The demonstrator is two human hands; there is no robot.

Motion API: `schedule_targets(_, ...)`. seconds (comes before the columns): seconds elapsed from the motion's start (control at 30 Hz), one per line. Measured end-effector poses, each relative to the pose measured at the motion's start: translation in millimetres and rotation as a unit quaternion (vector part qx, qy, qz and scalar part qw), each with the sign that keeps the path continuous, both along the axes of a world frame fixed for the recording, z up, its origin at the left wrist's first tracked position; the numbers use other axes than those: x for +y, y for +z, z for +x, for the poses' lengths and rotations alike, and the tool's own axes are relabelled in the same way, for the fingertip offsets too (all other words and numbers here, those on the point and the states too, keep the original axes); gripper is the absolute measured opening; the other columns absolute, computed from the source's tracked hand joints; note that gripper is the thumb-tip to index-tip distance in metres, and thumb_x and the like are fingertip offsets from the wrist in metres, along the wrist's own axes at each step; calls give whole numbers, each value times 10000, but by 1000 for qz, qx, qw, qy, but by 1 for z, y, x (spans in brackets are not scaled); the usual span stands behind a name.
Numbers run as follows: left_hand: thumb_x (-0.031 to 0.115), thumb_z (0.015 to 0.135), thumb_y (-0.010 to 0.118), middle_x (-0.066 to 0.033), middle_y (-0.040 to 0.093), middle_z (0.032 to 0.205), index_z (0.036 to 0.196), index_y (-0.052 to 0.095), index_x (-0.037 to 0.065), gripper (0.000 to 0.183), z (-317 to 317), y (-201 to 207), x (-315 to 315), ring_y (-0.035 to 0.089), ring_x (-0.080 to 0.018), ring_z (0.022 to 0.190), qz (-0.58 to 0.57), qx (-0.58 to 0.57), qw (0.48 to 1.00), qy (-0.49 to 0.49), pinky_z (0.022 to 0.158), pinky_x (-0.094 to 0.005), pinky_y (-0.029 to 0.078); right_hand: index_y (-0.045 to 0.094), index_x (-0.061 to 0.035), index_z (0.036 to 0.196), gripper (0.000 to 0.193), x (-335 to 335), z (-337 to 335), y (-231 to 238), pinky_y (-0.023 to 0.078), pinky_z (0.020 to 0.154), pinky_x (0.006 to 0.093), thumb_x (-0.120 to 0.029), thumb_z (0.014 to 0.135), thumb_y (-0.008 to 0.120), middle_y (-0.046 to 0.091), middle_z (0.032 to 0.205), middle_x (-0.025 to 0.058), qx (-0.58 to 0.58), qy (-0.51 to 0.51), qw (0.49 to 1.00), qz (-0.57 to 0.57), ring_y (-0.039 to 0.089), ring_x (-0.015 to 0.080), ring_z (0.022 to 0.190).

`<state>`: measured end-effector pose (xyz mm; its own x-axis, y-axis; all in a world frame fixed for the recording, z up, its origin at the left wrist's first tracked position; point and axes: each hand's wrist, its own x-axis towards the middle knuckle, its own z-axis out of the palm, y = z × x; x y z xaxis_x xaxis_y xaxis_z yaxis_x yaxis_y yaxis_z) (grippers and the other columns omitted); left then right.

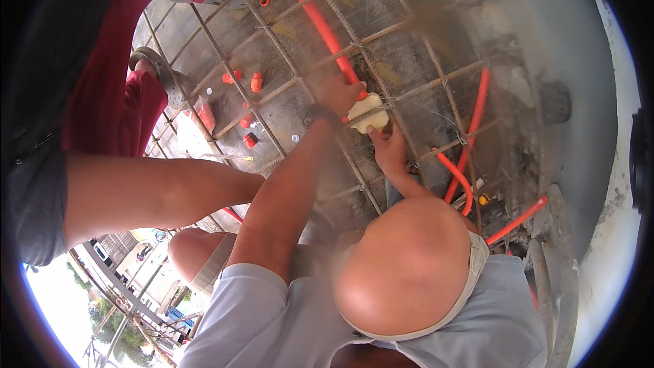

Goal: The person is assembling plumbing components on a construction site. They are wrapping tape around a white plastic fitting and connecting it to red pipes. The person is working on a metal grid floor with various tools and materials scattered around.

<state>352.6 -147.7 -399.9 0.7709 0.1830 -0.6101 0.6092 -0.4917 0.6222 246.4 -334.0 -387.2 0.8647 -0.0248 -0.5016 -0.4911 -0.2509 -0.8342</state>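
Cream, lobed, plastic-looking box is sitting between two hands, amid brown ribbed-steel mesh.
The person's right hand is pinching its near edge with thumb and fingers; the left hand is curling at its far-left side, by the end of a long, straight orange pipe, some fingertips being hidden. Good work is probably calling for steadying the box on the right while aligning the pipe squarely. Counting outward, at least three other orange tubes, one box, one long pipe and at least four small orange fittings are showing.
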Motion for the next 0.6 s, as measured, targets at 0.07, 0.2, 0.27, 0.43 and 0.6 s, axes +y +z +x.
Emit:
schedule_targets(0.07, 396, 907, 790, -227, 758, 894, 1024, 721, -46, 463, -2, 10, -9, 755, -346, 803, 78, -17, 997, -16, 747, -460, 575, 609, 22, 1392, 530, 0, 0, 1, 542, 879, 352, -208, 962, 818, 709, 1077, 88, -7, -6, 1000, 8, 666, 189, 958)
schedule_targets(0.2, 500, 916, 748, -282, 754, 965, 1023, 736, -49, 560, -5, 21, -30, 749, -446, 924, 135, -45, 989, 40, 848, -518, 578, 614, 23, 1381, 518, 1, -4, 2, 545, 890, 352, -207, 963, 816, 714, 1084, 96, 7, -14, 1000, 10, 676, 194, 976)
schedule_targets(0.27, 550, 960, 689, -283, 749, 972, 1014, 742, -48, 602, -5, 22, -32, 738, -461, 949, 134, -49, 988, 57, 867, -528, 573, 618, 25, 1368, 505, 1, -5, 0, 547, 890, 354, -204, 963, 815, 715, 1086, 101, 2, -27, 999, 39, 680, 196, 972)
schedule_targets(0.43, 613, 1033, 603, -302, 756, 1018, 1112, 731, -9, 640, 2, 13, -20, 722, -486, 1041, 49, -14, 993, 103, 893, -530, 565, 630, 14, 1339, 482, 0, -8, -4, 548, 869, 347, -209, 957, 820, 718, 1037, 85, 16, -27, 999, 17, 679, 194, 909)
schedule_targets(0.6, 435, 1042, 668, -286, 759, 1030, 1180, 757, -6, 471, 2, 14, -13, 739, -425, 1000, 161, -71, 984, -27, 849, -470, 573, 635, -3, 1339, 483, -2, -10, -5, 548, 860, 342, -221, 951, 825, 722, 1019, 74, -3, -16, 1000, 7, 674, 185, 891)
